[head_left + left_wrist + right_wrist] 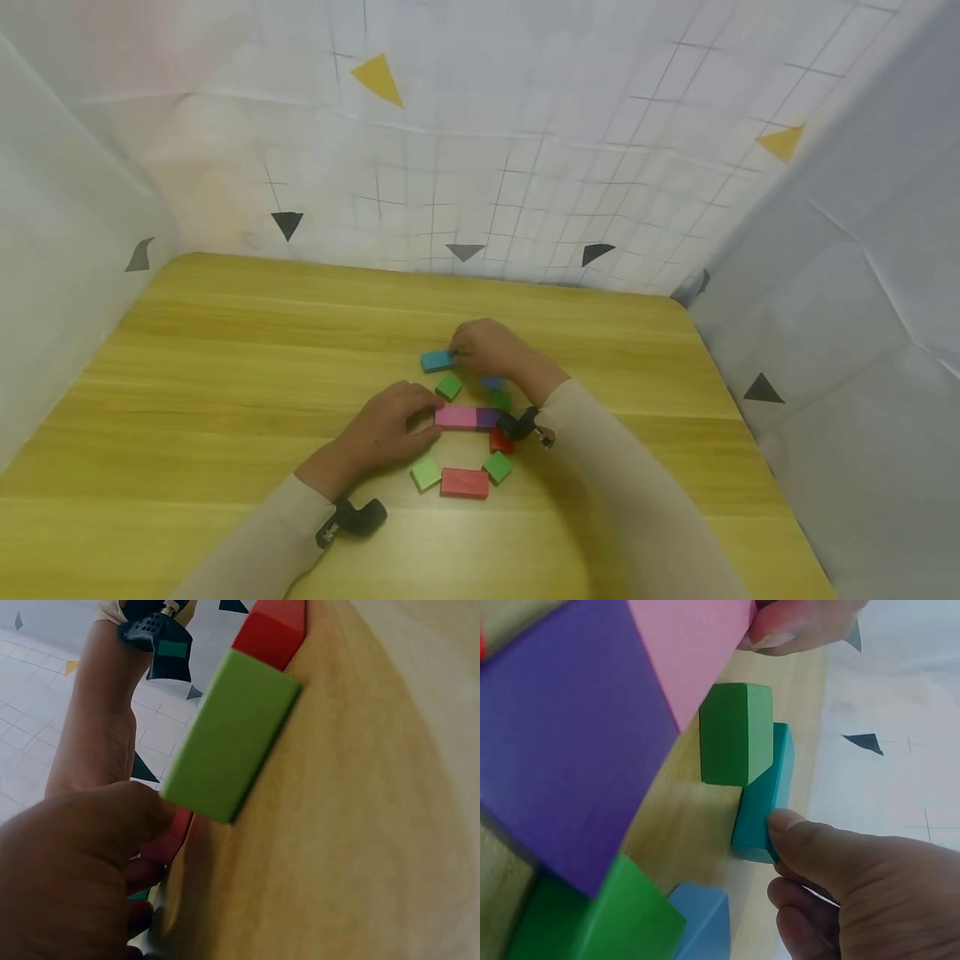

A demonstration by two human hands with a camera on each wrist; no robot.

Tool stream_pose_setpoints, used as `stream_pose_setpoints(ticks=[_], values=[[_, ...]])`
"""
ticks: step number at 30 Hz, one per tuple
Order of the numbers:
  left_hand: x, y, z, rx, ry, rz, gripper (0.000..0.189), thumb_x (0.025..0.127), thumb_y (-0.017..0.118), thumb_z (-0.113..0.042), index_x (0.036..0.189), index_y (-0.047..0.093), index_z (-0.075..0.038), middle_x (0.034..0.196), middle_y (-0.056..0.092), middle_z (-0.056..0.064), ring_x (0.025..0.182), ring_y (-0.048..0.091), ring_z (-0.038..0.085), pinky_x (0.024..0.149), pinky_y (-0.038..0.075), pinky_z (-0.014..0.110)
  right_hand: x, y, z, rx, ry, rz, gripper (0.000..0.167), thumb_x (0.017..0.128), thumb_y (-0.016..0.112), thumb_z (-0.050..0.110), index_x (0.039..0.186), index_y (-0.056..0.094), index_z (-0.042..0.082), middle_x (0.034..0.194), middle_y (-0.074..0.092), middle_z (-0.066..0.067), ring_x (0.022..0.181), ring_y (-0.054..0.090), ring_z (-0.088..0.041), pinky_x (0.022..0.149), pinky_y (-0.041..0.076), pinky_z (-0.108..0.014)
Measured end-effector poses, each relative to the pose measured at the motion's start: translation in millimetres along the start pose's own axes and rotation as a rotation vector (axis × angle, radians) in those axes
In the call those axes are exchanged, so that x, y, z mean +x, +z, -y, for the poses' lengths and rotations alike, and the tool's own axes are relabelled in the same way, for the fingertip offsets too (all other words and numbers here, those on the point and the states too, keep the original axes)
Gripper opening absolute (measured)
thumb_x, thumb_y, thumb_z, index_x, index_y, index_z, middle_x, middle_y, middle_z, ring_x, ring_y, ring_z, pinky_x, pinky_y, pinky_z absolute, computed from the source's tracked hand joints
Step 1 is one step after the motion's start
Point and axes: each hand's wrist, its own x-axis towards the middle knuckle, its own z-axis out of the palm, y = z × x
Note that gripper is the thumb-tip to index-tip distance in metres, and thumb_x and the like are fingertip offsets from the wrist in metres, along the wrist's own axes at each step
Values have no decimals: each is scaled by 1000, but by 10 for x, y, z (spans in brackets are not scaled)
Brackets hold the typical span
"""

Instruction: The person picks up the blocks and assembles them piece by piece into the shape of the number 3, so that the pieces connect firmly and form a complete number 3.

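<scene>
My left hand (390,425) holds the left end of a pink block (455,417) between thumb and fingers. A purple block (487,419) butts against the pink one's right end. Farther back, my right hand (491,346) pinches the right end of a teal block (437,361) lying on the table; in the right wrist view the thumb (802,836) presses on that block's end. A green block (731,735) sits close to the teal one, on the near side. A blue block (492,382) and another green block (501,400) lie below my right wrist, partly hidden.
Nearer me on the wooden table (262,333) lie a light green block (426,475), a long red block (465,483) and a green block (497,467). A smaller red block (502,442) sits below the purple one. White sheets (480,150) hang around the table's sides and back.
</scene>
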Motion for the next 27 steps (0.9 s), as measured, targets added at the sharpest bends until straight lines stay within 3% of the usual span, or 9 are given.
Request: stream_pose_setpoints(ticks=[18, 27], values=[[6, -23, -14, 3, -21, 22, 31, 89, 72, -34, 119, 69, -25, 112, 67, -13, 103, 55, 3, 92, 51, 28, -83, -29, -34, 145, 124, -19, 17, 88, 76, 21, 101, 79, 10, 104, 74, -4, 100, 68, -19, 89, 55, -31], [9, -28, -18, 0, -15, 11, 32, 89, 72, -32, 119, 70, -22, 115, 67, -12, 106, 56, 4, 94, 51, 30, -135, -43, -60, 233, 234, -6, 14, 88, 77, 20, 98, 79, 11, 103, 74, -2, 97, 68, -19, 84, 56, -30]])
